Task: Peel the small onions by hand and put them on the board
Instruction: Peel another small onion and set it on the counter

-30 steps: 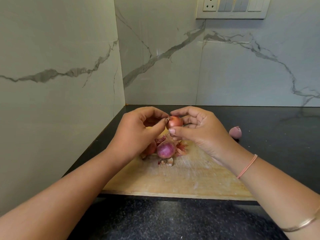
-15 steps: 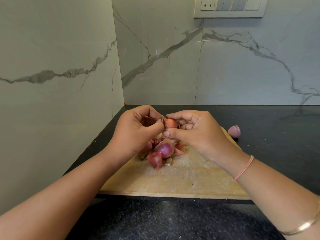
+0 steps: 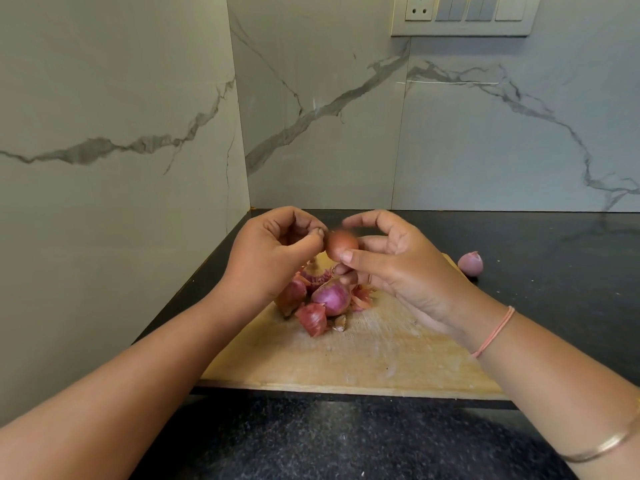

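Your small onion (image 3: 341,244) is in the air above the board (image 3: 363,358), held only between the thumb and fingertips of your right hand (image 3: 398,268), while your left hand (image 3: 273,258) pinches its end, probably a bit of dry skin, though blur hides this. If the skin tears suddenly, this light hold may let it slip into the pile of onions and skins (image 3: 322,296), or roll onto the dark counter (image 3: 554,271), where one stray onion (image 3: 470,263) already lies.

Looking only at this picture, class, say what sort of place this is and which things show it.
Most likely a home kitchen corner: a wooden chopping board with small onions on a dark stone counter, marble-look wall tiles and a socket panel.
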{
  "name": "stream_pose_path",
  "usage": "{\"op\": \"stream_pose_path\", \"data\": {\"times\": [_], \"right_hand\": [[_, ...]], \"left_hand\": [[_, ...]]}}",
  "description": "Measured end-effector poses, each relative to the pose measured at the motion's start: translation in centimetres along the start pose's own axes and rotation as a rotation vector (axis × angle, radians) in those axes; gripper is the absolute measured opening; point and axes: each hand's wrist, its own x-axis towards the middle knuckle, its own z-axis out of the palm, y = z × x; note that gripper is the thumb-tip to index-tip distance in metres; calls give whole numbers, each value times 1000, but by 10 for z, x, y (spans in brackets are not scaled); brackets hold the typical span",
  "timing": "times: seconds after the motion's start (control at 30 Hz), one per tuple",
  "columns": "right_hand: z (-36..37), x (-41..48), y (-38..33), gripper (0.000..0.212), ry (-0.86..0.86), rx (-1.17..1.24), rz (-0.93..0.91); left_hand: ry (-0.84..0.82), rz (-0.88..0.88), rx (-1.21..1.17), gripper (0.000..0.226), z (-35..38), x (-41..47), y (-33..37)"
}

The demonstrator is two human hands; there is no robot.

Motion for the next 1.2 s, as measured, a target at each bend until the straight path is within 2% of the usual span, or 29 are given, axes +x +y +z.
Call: {"op": "stream_pose_path", "data": {"times": [0.07,0.2,0.43,0.63,0.77,0.87,1.2], "right_hand": [[-2,1,0,29,15,30,0],[-1,1,0,33,25,-13,-20],[3,1,4,36,35,-132,-52],[4,0,1,33,20,-104,-28],[0,0,-5,30,-11,28,-40],[-2,0,-6,29,-4,65,-51],[-2,0,-2,31,-14,-36,-81]], "left_hand": [[-32,6,-13,16,0,-2,1],[-95,76,28,18,1,-6,5],[-47,146,125,15,1,-6,2],[-21,36,45,23,4,-4,4],[104,-102,-103,23,0,2,1],[149,-127,-101,20,-2,4,-1],[-127,-37,-127,27,2,-5,8]]}}
